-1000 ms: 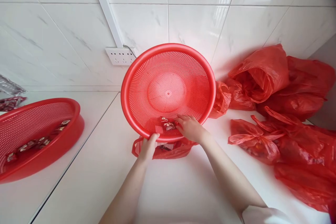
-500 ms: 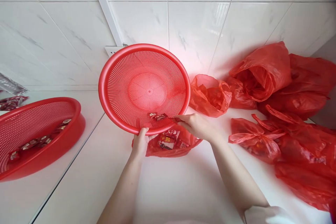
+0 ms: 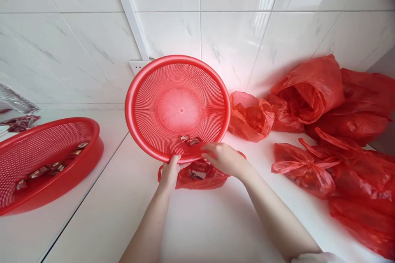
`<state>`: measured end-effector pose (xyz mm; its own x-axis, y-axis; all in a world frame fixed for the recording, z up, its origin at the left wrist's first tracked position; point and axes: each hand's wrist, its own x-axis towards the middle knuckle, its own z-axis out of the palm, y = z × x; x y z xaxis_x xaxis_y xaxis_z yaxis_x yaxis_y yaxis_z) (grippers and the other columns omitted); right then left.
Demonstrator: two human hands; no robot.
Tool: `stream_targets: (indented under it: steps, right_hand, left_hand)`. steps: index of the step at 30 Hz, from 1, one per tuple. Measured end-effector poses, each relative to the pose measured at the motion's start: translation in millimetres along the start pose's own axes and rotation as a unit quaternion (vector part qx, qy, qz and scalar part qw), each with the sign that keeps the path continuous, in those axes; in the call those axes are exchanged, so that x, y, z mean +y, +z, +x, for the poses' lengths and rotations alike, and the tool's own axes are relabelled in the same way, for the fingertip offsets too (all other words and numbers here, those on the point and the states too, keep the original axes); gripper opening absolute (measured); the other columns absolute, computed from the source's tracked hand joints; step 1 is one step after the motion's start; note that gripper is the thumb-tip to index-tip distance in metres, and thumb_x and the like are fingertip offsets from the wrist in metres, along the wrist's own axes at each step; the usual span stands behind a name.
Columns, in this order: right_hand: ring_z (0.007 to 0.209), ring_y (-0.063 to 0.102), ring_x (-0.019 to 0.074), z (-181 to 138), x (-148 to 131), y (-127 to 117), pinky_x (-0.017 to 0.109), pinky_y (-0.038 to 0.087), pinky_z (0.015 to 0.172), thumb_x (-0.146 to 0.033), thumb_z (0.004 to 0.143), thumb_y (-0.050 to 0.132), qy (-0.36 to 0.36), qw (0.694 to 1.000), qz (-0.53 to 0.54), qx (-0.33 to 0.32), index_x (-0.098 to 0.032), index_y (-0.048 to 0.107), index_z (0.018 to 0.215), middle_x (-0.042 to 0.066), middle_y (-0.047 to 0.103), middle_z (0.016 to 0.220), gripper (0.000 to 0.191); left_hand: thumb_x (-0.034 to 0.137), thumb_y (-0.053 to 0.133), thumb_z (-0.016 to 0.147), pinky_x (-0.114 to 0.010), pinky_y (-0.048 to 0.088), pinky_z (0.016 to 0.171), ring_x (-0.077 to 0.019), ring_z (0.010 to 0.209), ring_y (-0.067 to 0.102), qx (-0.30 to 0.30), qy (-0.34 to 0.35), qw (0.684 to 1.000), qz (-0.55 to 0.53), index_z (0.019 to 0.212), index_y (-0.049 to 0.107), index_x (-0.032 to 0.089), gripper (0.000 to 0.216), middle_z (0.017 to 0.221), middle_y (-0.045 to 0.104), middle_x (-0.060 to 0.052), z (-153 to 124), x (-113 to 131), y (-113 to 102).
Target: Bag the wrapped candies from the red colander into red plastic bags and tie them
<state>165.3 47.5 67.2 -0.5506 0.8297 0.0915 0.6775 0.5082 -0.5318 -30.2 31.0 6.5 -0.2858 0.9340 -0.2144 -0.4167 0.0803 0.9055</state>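
Note:
A red mesh plastic basket [image 3: 179, 78] is tilted up towards me, with my left hand [image 3: 170, 170] gripping its near rim, thumb on top. A few small dark-red wrapped packets [image 3: 190, 140] lie low inside it. My right hand [image 3: 224, 158] is at the basket's lower right rim, its fingers curled together; whatever is between the fingertips is hidden. Directly beneath the rim sits an open red plastic bag [image 3: 200, 183] holding several red printed packets, partly covered by the basket and my right hand.
Another red mesh basket [image 3: 89, 162] with several packets stands at left, beyond a seam in the white tabletop [image 3: 197, 226]. Several red plastic bags [image 3: 308, 90] crowd the right side, some knotted. A tiled wall [image 3: 234, 37] with a socket [image 3: 138, 65] rises behind.
My right hand has moved slightly down, from pinching a packet inside the basket to its near rim. The whole view has shifted a little, and my left hand keeps its hold.

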Motion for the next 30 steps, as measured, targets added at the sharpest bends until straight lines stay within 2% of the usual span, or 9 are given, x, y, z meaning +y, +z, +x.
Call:
stream_targets:
  steps: [3, 6, 8, 10, 13, 16, 21, 26, 30]
  right_hand:
    - [0.128, 0.050, 0.0270, 9.0, 4.8, 11.4, 0.045, 0.041, 0.103, -0.043, 0.098, 0.045, -0.012, 0.997, -0.018, 0.068, -0.022, 0.049, 0.139, 0.013, 0.051, 0.143, 0.046]
    - [0.144, 0.027, 0.0326, 15.7, 13.1, 25.5, 0.056, 0.027, 0.112, -0.055, 0.096, 0.040, -0.007, 0.999, -0.022, 0.027, -0.019, 0.035, 0.149, 0.013, 0.030, 0.157, 0.064]
    - [0.143, 0.029, 0.0323, 17.3, 18.3, 30.2, 0.056, 0.027, 0.113, -0.057, 0.096, 0.038, -0.025, 0.999, 0.002, -0.035, -0.019, 0.037, 0.149, 0.012, 0.035, 0.155, 0.065]
    - [0.136, 0.038, 0.0315, 17.7, 22.1, 29.5, 0.052, 0.032, 0.111, -0.056, 0.092, 0.050, -0.069, 0.995, 0.019, -0.065, -0.020, 0.044, 0.145, 0.012, 0.048, 0.146, 0.064]
    - [0.122, 0.053, 0.0268, 17.5, 24.8, 21.0, 0.042, 0.043, 0.103, -0.031, 0.083, 0.069, -0.152, 0.985, 0.048, -0.064, -0.021, 0.055, 0.135, 0.010, 0.061, 0.131, 0.054]
    - [0.111, 0.061, 0.0200, 14.5, 24.5, 7.9, 0.034, 0.048, 0.096, -0.010, 0.086, 0.059, -0.196, 0.971, 0.124, -0.053, -0.023, 0.066, 0.122, 0.006, 0.068, 0.120, 0.039]
    - [0.096, 0.068, 0.0160, 4.2, 19.6, -11.0, 0.030, 0.052, 0.090, -0.014, 0.091, 0.053, -0.168, 0.956, 0.236, -0.046, -0.024, 0.071, 0.113, 0.001, 0.074, 0.107, 0.029]
    - [0.095, 0.068, 0.0161, 8.5, 19.3, 1.1, 0.028, 0.051, 0.087, -0.006, 0.085, 0.052, -0.127, 0.978, 0.116, -0.117, -0.024, 0.072, 0.101, 0.001, 0.074, 0.105, 0.031]
    - [0.098, 0.066, 0.0215, 8.7, 21.6, 4.7, 0.032, 0.052, 0.084, -0.021, 0.077, 0.069, -0.069, 0.988, 0.057, -0.130, -0.025, 0.067, 0.103, 0.003, 0.070, 0.109, 0.027]
  left_hand:
    - [0.025, 0.067, 0.069, -0.041, 0.060, 0.078, -0.0290, 0.099, 0.067, -0.039, -0.036, 0.998, 0.024, 0.094, 0.067, 0.019, 0.026, 0.097, 0.071, -0.007, -8.3, -4.5, 3.8]
    - [0.025, 0.069, 0.067, -0.039, 0.060, 0.075, -0.0297, 0.100, 0.067, -0.080, -0.055, 0.995, 0.032, 0.095, 0.067, 0.020, 0.029, 0.103, 0.071, -0.006, -15.6, -6.0, 8.5]
    - [0.025, 0.069, 0.066, -0.039, 0.060, 0.072, -0.0299, 0.098, 0.067, -0.078, -0.059, 0.995, 0.037, 0.091, 0.067, 0.019, 0.026, 0.100, 0.071, -0.006, -17.4, -4.2, 10.5]
    - [0.024, 0.067, 0.066, -0.039, 0.060, 0.072, -0.0294, 0.096, 0.067, -0.066, -0.059, 0.995, 0.036, 0.084, 0.066, 0.017, 0.019, 0.093, 0.071, -0.007, -16.1, -0.9, 10.3]
    - [0.024, 0.065, 0.068, -0.039, 0.059, 0.074, -0.0274, 0.094, 0.067, -0.073, -0.054, 0.996, 0.009, 0.084, 0.065, 0.014, 0.018, 0.092, 0.070, -0.007, -10.9, 3.6, 7.1]
    - [0.023, 0.064, 0.069, -0.039, 0.059, 0.076, -0.0257, 0.094, 0.067, -0.068, -0.047, 0.996, -0.011, 0.089, 0.064, 0.014, 0.022, 0.095, 0.069, -0.006, -5.8, 6.4, 3.6]
    - [0.024, 0.064, 0.068, -0.041, 0.059, 0.079, -0.0261, 0.099, 0.065, -0.022, -0.007, 1.000, -0.009, 0.086, 0.062, 0.014, 0.021, 0.096, 0.068, -0.007, 1.9, 10.4, -2.2]
    - [0.025, 0.066, 0.067, -0.040, 0.059, 0.080, -0.0236, 0.099, 0.063, 0.006, 0.044, 0.999, -0.018, 0.081, 0.060, 0.017, 0.016, 0.093, 0.064, -0.003, 10.3, 11.5, -13.2]
    - [0.025, 0.066, 0.065, -0.039, 0.061, 0.073, -0.0244, 0.092, 0.065, 0.025, 0.051, 0.998, -0.016, 0.082, 0.060, 0.018, 0.020, 0.084, 0.063, -0.002, 8.5, 15.1, -15.7]
